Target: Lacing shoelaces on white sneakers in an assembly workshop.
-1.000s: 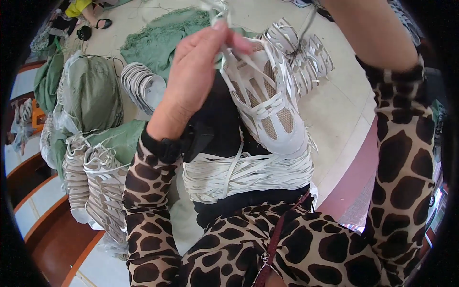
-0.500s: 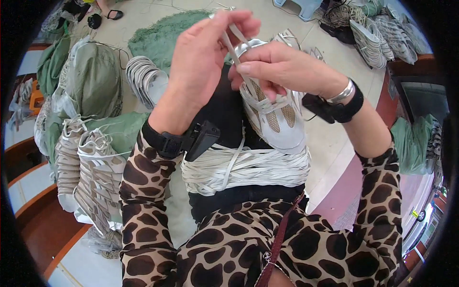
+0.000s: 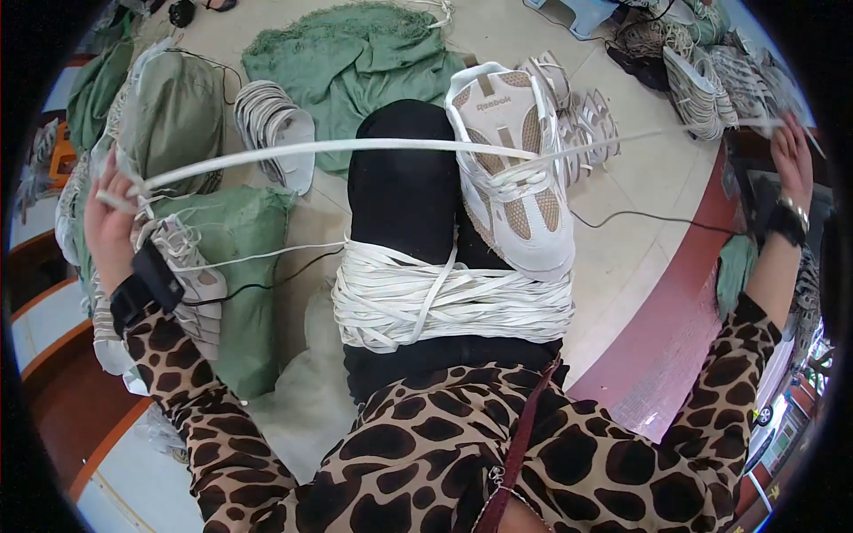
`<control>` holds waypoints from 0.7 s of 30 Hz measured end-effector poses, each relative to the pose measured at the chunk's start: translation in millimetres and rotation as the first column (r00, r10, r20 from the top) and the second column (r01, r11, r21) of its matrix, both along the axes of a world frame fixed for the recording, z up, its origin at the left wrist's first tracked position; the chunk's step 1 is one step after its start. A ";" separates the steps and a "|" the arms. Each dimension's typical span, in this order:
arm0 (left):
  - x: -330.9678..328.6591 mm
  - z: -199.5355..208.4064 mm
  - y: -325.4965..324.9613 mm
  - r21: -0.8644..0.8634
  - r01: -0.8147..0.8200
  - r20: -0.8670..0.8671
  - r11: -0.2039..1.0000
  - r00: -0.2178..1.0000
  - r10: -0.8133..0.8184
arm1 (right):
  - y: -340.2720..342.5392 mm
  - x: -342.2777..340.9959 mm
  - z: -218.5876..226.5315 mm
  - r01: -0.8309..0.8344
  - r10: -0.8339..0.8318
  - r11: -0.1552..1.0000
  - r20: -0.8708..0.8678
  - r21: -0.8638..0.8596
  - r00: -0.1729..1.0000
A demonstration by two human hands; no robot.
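A white and beige shoe upper [image 3: 542,238] rests on my right thigh, toe toward me. From it a white shoelace [image 3: 329,147] is stretched out to both sides. At the far left, my left hand [image 3: 110,213] is closed on one end of the lace. My right hand [image 3: 791,160], raised at the far right, pinches the other end; its fingers are slightly blurred. Across my black-clad thighs lies a thick bundle of white laces [image 3: 498,311]. A single strand leads off the bundle to the left.
Stacked shoe uppers [image 3: 267,124] stand on the floor, with more uppers [image 3: 191,275] at left beside green sacks [image 3: 253,329]. Green cloth [image 3: 373,67] lies ahead. Further piles [image 3: 702,89] and a blue stool [image 3: 573,13] are at far right. A black cord [image 3: 653,214] crosses the floor.
My hands were together above the shoe upper. They have spread wide apart to left and right, drawing the lace out between them. The upper is now fully uncovered.
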State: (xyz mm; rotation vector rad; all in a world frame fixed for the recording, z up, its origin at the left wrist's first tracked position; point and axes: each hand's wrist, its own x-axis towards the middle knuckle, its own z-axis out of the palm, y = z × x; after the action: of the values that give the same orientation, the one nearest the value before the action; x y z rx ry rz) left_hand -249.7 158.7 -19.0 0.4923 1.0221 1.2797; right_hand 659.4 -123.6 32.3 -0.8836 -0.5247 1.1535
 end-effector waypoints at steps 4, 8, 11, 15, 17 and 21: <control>-179.9 -49.2 38.5 -0.054 0.072 -0.173 0.996 0.982 -0.080 | -105.4 96.8 -43.5 0.534 -0.533 0.815 0.069 -0.224 0.843; -259.1 -64.6 -38.4 0.036 -0.168 -0.455 0.985 0.875 0.165 | -196.5 182.3 -10.2 0.488 -0.474 0.836 0.118 -0.250 0.872; -238.8 -55.1 -29.8 -0.048 -0.170 -0.514 0.984 0.849 0.121 | -294.3 163.8 -49.6 0.773 -0.772 0.433 0.251 -0.464 0.584; -92.0 -159.6 -27.1 -0.242 -0.091 -0.530 0.966 0.846 -0.053 | -271.0 157.3 -6.6 0.516 -0.457 0.804 0.248 -0.296 0.854; 18.0 -53.2 -65.5 -0.086 0.248 -0.871 0.965 0.451 -0.193 | -134.4 -4.4 -129.3 0.485 -0.344 0.783 0.379 -0.390 0.859; 178.5 -59.3 -101.7 -0.075 0.740 -0.810 0.669 0.346 -0.473 | -22.0 -174.4 -103.1 0.246 0.080 0.868 0.610 -0.432 0.788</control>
State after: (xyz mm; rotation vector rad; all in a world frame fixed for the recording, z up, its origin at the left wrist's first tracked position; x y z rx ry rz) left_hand -71.3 57.0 -78.2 1.6582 1.1463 0.4427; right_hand 484.9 -145.7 -70.8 -1.7502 -0.7179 0.9040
